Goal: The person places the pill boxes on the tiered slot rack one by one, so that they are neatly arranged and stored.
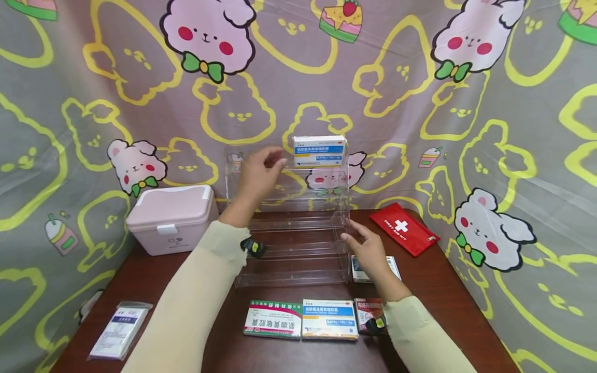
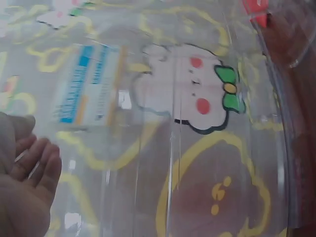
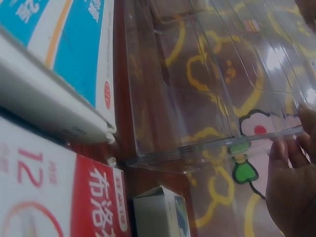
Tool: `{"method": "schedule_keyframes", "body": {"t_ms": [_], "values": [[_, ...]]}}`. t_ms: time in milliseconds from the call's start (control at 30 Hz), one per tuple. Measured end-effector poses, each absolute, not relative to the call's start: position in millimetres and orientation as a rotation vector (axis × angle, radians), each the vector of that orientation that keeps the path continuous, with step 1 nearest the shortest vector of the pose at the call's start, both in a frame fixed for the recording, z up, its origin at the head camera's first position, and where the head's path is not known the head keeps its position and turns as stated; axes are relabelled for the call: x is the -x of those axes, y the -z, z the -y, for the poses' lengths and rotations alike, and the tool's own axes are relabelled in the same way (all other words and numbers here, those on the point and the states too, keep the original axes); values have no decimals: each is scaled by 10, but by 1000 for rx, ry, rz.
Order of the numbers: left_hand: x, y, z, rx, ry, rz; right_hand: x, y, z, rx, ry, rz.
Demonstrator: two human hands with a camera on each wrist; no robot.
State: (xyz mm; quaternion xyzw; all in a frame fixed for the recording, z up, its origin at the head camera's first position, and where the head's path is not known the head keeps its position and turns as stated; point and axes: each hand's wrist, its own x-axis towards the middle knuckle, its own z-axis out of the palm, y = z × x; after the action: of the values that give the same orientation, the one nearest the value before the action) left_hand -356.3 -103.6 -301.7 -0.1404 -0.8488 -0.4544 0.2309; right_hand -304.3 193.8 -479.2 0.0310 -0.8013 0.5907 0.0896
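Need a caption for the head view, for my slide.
Blue-and-white medicine box high on a clear tiered rack, left hand beside it, right hand at the rack's side.

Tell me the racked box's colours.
The box is mainly white, blue and yellow, clearest in the head view.

Two arms in pale sleeves reach forward, the left arm [image 1: 198, 295] stretched farther out and higher than the right arm [image 1: 426, 336]. The left hand [image 1: 262, 176], lifted above a bared wrist [image 1: 242, 211], holds nothing, its fingers loosely bent and its thumb just apart from the forefinger. Lower down, the right hand [image 1: 370, 254] angles inward from its wrist [image 1: 394, 290], thumb and fingertips bent in a pinch.
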Motion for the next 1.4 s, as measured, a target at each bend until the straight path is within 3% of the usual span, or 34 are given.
{"method": "schedule_keyframes", "body": {"t_ms": [267, 433, 867, 1400], "values": [[2777, 3490, 1915, 490, 1370, 2466, 3064, 4770, -1915, -95, -1792, 2387], [2537, 3858, 2485, 399, 1347, 2648, 3082, 4748, -1930, -85, -1775, 2392], [2472, 4768, 3339, 273, 934, 3057, 3061, 4749, -1944, -84, -1783, 2436], [2619, 5015, 3338, 292, 824, 3169, 3061, 4766, -1932, -81, -1761, 2427]]}}
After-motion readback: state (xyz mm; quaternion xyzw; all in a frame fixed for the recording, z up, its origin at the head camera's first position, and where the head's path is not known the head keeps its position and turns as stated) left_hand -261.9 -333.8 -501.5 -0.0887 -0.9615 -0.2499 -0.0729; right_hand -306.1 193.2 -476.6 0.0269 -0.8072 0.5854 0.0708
